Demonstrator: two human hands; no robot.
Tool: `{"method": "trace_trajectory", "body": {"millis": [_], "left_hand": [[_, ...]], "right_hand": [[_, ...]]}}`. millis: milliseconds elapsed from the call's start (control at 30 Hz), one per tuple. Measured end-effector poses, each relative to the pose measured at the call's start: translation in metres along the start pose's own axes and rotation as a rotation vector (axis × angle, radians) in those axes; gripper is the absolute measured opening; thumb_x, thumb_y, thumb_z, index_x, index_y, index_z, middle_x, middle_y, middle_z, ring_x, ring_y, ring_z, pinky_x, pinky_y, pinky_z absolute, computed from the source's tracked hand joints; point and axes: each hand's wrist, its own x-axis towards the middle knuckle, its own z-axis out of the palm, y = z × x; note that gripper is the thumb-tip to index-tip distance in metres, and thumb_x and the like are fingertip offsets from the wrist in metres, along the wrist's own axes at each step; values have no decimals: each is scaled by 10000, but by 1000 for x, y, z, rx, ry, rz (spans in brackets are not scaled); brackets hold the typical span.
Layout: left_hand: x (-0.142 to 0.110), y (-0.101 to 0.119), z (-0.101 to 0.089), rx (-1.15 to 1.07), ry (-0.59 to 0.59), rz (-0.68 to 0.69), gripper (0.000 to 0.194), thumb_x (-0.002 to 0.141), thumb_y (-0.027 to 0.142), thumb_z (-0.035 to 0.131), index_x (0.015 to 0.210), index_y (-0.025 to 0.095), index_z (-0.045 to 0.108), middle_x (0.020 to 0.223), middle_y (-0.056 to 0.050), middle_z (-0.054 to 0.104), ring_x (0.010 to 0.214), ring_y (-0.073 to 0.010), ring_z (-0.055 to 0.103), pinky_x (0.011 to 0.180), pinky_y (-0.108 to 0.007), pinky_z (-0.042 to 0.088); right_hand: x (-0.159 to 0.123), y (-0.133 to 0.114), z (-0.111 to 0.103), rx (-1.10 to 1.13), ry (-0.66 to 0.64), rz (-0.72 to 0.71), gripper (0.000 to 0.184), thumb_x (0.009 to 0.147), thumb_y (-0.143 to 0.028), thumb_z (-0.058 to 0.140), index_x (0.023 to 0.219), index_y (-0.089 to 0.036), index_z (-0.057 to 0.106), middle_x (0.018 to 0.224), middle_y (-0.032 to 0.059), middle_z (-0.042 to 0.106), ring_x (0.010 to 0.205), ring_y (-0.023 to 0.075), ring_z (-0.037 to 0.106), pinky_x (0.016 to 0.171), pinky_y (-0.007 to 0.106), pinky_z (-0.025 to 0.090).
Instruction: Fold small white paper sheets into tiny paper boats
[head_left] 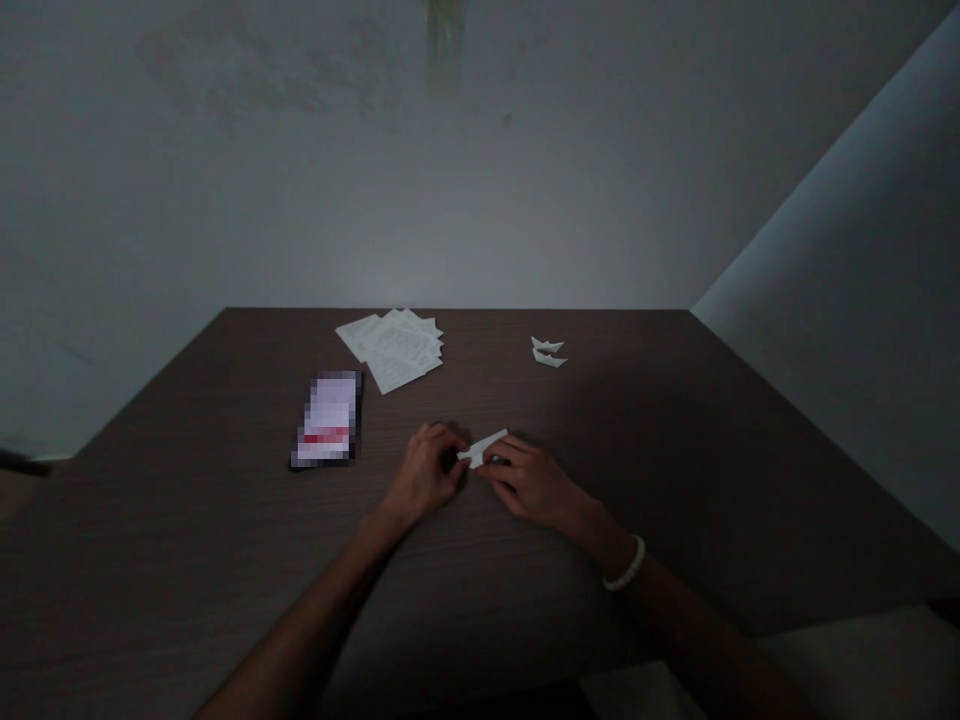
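Note:
A small folded piece of white paper (486, 446) is held between my two hands, just above or on the brown table (480, 590). My left hand (429, 468) pinches its left end between thumb and fingers. On the other side, my right hand (529, 478) grips the paper's right part, the fingers covering some of it. A pale beaded bracelet circles my right wrist. Farther back on the right lie two small folded paper boats (549, 358), one close in front of the other.
Several loose printed sheets (401, 348) are fanned out at the back left. A phone (328, 420) with a blurred screen lies left of my hands. The wall (480, 200) rises behind the table's far edge, and another wall (862, 300) borders the right side.

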Motion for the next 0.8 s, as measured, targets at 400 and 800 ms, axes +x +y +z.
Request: {"method": "trace_trajectory", "body": {"millis": [400,800], "left_hand": [[2,-1,-5,-20,-34,-6,135,782,121,625,847,191,722,904,-57,660,889,-223,572,857,-398,446],[3,1,-14,-107,-43,18,291,723,8,523,883,185,688,916,-44,678,918,-211,598,878,-400,461]], "right_hand": [[7,-6,-7,-64,-73,1,208,905,-140,537,1075,-197,642,1071,69,611,1033,213,514,914,364,463],[9,-10,-10,-61,-119,36,328,878,-124,558,1187,-221,604,1109,75,588,1053,225,482,932,396,425]]}}
